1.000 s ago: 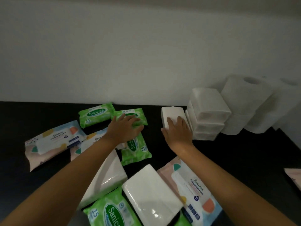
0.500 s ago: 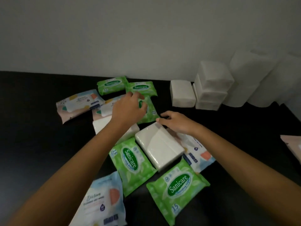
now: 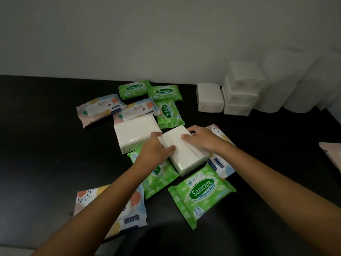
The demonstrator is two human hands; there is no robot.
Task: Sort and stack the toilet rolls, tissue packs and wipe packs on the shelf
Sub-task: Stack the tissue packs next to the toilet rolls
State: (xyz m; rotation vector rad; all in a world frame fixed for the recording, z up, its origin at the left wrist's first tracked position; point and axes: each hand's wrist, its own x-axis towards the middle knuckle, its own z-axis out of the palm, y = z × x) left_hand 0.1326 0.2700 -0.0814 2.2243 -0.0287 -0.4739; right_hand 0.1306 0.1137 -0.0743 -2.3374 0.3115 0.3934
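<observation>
At the middle of the dark shelf, both hands clasp 1 white tissue pack: the left hand on its near-left edge, the right hand on its far-right corner. Its long axis runs from far-left to near-right, and the tissue stack lies farther back-right, nearer the right hand.

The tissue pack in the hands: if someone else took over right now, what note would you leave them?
Left hand and right hand: fingers on both sides of one white tissue pack, not lifted.
Second loose tissue pack beside it.
Done: stacked tissue packs and toilet rolls by the wall.
Left: both loose tissue packs, green wipe packs, pastel wipe packs scattered on the dark shelf.
</observation>
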